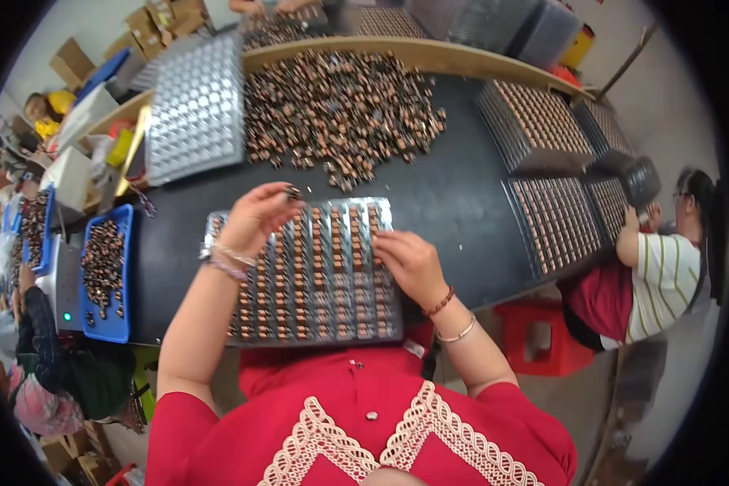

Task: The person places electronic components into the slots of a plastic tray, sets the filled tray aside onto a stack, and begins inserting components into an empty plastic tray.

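On the dark surface [462,206], the filled tray [385,207] lies flat, close against the person's red top. Beyond the filled tray spreads a heap of small black-and-copper parts [340,117]. To the far left of it, a clear tray with round hollows [194,113] slants beside the heap; left of it stands a blue bin [109,328] of similar parts. Well to its right are stacks of loaded trays [555,223], and past them a co-worker [664,275] in a striped sleeve. The person's own left hand and forearm cover part of the filled tray's left side.

The left hand [255,217] is raised over the filled tray's far left portion, wrist bent inward, its grip pinching a small part [292,193] above the far edge. The right hand [411,255] reaches in from the right, palm down, fingers at the filled tray's far right column; whether its grip has hold of a part cannot be told.

The filled tray's columns run away from the person toward the heap, and its longer side seems to lie left to right. The pinched part is too small to show its axis.
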### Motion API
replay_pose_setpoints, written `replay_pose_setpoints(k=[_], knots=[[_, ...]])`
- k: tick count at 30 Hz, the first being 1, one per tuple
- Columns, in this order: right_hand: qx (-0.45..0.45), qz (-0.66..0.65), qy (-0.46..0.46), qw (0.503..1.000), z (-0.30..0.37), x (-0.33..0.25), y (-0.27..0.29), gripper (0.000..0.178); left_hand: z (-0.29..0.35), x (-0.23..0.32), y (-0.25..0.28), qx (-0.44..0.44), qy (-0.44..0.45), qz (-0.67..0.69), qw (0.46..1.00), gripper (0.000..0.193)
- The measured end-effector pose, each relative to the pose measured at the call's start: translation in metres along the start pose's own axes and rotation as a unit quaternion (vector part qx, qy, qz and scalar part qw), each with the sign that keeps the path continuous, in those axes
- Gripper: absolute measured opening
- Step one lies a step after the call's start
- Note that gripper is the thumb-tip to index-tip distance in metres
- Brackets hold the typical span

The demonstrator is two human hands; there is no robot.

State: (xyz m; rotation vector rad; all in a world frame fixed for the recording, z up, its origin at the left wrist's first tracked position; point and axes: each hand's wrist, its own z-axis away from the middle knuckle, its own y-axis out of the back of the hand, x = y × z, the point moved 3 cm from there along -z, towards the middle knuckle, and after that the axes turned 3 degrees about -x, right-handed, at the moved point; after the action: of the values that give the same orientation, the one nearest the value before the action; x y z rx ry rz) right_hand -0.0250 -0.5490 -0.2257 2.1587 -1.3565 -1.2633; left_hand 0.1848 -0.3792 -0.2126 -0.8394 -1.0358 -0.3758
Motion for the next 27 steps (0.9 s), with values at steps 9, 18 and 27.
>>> replay_pose_setpoints(k=[9,18,27], knots=[[-0.045,-0.026,-0.026,0.998,0.035,0.0,0.009,0.014,0.031,-0.032,-0.001,0.019,0.038,0.075,0.996,0.026],[-0.104,-0.021,-0.022,0.994,0.039,-0.002,0.006,0.016,0.036,-0.041,-0.006,-0.015,0.063,0.042,0.997,0.029],[-0.114,0.11,0.11,0.981,0.04,-0.009,0.011,0.018,0.037,-0.048,-0.008,0.004,0.081,-0.009,0.997,0.034]])
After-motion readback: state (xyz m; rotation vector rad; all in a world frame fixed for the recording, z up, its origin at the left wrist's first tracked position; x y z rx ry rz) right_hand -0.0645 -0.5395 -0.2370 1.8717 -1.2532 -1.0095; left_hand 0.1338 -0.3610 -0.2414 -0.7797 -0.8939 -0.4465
